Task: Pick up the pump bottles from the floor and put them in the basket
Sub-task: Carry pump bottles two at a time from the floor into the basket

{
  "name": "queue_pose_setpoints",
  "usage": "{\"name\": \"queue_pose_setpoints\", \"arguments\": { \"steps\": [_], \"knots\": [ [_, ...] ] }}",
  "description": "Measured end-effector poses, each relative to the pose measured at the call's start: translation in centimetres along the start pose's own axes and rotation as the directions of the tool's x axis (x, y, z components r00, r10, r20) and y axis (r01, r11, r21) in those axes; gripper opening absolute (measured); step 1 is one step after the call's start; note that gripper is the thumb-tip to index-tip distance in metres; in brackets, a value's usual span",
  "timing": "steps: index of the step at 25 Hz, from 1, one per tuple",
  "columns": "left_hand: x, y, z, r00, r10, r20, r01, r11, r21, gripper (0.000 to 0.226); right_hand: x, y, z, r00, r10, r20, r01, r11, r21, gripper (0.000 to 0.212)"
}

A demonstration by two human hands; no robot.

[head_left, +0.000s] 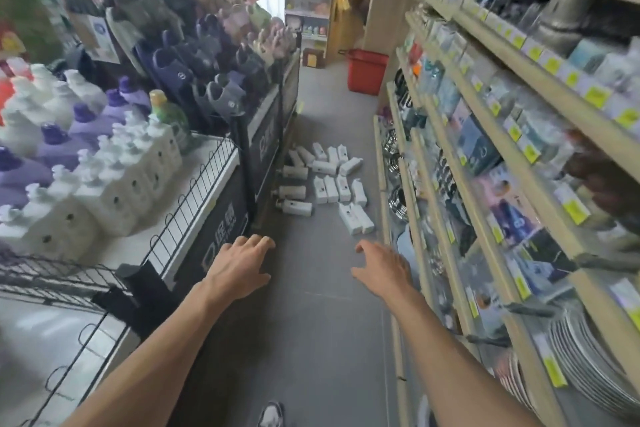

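Note:
Several white pump bottles (325, 184) lie scattered on the grey aisle floor ahead of me, most on their sides. A red basket (366, 72) stands on the floor farther down the aisle, beyond the bottles, beside the right shelf unit. My left hand (239, 265) and my right hand (381, 269) are both stretched out in front of me above the floor, well short of the bottles. Both hold nothing, with fingers relaxed and slightly spread.
A display table with a wire rail (194, 180) holds white and purple bottles on my left, with a slipper rack (214, 55) behind it. Tall wooden shelves (485, 163) of packaged goods line the right. My shoe (272, 414) shows at the bottom.

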State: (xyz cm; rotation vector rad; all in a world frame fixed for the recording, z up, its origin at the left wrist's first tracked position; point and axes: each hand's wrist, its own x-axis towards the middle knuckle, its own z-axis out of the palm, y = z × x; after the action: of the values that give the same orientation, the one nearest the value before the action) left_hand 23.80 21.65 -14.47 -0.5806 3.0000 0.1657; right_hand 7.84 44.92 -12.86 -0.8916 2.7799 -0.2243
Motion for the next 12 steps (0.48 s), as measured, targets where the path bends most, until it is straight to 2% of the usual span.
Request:
{"name": "queue_pose_setpoints", "arguments": {
  "steps": [2,6,12],
  "knots": [
    [3.3,-1.6,0.1,1.0,0.015,0.007,-0.015,1.0,0.019,0.067,2.8,-1.0,-0.3,1.0,0.008,-0.029,-0.009,1.0,-0.015,0.045],
    [10.0,-4.4,-0.3,0.999,0.039,0.007,-0.039,0.999,0.033,0.068,8.8,-2.5,-1.2,0.999,0.032,0.025,-0.029,0.995,-0.091,0.052],
    [20.1,-7.4,-2.0,0.998,0.069,-0.004,-0.069,0.998,-0.003,0.075,17.9,-3.0,-2.6,0.997,0.07,0.032,-0.067,0.993,-0.096,0.054]
  ]
}}
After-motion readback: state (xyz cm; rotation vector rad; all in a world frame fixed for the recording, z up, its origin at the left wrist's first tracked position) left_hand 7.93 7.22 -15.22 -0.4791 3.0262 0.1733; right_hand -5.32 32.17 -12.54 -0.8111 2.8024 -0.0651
